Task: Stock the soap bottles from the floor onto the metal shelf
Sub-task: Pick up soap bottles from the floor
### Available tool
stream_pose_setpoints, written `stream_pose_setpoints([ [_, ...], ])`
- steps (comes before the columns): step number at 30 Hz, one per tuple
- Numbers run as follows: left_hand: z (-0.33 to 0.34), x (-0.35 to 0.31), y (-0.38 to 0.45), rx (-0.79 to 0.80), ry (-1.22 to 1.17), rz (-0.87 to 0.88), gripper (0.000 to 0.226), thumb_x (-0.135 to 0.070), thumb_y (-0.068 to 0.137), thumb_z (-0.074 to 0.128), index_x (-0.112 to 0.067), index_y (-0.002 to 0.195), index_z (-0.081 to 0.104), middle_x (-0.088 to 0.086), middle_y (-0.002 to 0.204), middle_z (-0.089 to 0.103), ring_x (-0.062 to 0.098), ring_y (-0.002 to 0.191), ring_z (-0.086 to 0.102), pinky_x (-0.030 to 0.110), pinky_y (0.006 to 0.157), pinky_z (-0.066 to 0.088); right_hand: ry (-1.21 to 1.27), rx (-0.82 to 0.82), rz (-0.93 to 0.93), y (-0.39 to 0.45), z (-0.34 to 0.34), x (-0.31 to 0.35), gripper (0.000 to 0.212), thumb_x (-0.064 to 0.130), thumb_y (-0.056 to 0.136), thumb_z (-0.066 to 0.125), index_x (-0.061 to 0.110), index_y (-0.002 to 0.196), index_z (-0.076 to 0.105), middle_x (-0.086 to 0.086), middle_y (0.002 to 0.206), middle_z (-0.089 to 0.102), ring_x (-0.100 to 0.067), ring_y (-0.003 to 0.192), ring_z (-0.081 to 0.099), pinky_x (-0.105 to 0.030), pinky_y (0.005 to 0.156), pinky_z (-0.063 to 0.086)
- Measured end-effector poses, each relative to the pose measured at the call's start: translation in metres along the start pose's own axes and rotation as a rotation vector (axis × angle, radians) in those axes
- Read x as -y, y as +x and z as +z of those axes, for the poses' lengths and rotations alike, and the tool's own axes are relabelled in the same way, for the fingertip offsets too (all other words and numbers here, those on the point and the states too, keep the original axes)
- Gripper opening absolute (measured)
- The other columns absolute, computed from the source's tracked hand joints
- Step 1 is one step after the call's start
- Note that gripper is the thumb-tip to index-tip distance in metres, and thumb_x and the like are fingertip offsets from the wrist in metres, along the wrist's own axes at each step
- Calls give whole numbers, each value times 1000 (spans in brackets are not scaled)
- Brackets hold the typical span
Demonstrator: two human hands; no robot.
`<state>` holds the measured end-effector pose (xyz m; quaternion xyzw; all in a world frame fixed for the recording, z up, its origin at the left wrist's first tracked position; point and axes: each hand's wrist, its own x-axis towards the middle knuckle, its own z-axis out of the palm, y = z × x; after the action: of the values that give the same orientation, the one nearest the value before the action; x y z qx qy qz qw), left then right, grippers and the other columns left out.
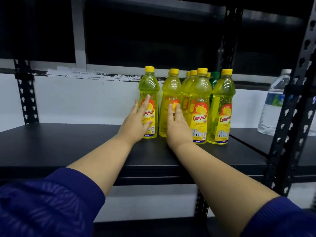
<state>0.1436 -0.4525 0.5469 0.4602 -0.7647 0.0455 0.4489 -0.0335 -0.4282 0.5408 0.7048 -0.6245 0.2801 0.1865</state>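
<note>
Several yellow soap bottles with yellow caps stand upright in a cluster on the black metal shelf (68,147). The leftmost bottle (149,86) stands a little apart. My left hand (136,122) lies flat against its label with fingers spread, not wrapped around it. My right hand (177,125) is open too, fingers resting on the front of the second bottle (171,89). Two more yellow bottles (200,100) (223,103) stand at the front right, and a green-capped bottle (214,79) shows behind them.
A clear water bottle (273,103) stands on the adjoining shelf at right, behind a black perforated upright (289,117). Another upright (25,93) is at the back left. The shelf's left half is bare. A white wall lies behind, and an upper shelf sits overhead.
</note>
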Motion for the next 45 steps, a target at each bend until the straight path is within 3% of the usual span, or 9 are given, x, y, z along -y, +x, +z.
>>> stream_pose_setpoints([
  [3,0,0,1,-10,23,-16,104,-22,96,73,-53,161,-2,14,173,9,37,147,42,46,112,47,-80,21,-85,3,-3,2,92,1,98,61,12,168,1,-10,172,-26,-33,162,-8,-46,129,22],
  [8,5,0,3,4,50,-34,112,-20,92,78,-52,161,-4,11,174,8,35,145,46,44,110,47,-55,68,-99,6,0,4,81,4,99,63,13,167,17,-5,174,-21,-31,163,-3,-42,127,27],
  [14,13,9,15,77,64,-61,122,-18,88,82,-54,159,-11,9,174,6,36,146,44,45,112,45,-9,167,-122,9,1,8,79,16,102,54,11,168,12,3,176,-9,-35,161,-10,-47,131,17],
  [18,16,14,15,71,62,-56,125,-21,86,83,-59,156,-14,8,173,15,35,146,44,49,114,45,299,-85,-24,14,0,-2,75,6,100,58,22,166,27,1,176,5,-28,160,20,-43,122,38],
  [24,17,19,15,46,35,-43,127,-24,84,86,-63,154,-13,6,168,29,32,147,43,52,112,47,495,-161,112,32,10,3,100,16,99,69,39,167,0,-16,172,16,-39,154,31,-48,120,38],
  [28,20,24,16,42,14,-33,127,-22,83,87,-63,155,-9,6,166,34,30,146,44,50,112,47,415,-159,191,38,18,8,111,23,95,76,45,164,-10,-21,162,32,-40,151,30,-51,118,36],
  [37,17,22,15,29,-3,-18,123,-20,84,86,-55,160,-3,4,157,43,25,137,51,46,109,50,462,-212,308,42,20,12,108,31,90,78,22,165,1,-18,149,40,-38,135,52,-47,102,51],
  [40,16,22,14,26,-11,-25,120,-19,84,86,-53,161,-1,6,153,46,26,134,53,45,107,51,495,-234,332,42,18,12,107,34,90,79,15,165,5,-16,152,37,-37,137,52,-46,104,50],
  [45,16,22,14,14,-7,-20,120,-20,83,86,-51,162,1,6,153,47,25,134,53,43,107,51,364,-249,295,37,16,15,119,43,88,80,24,167,-8,-16,150,34,-34,133,54,-42,94,55],
])
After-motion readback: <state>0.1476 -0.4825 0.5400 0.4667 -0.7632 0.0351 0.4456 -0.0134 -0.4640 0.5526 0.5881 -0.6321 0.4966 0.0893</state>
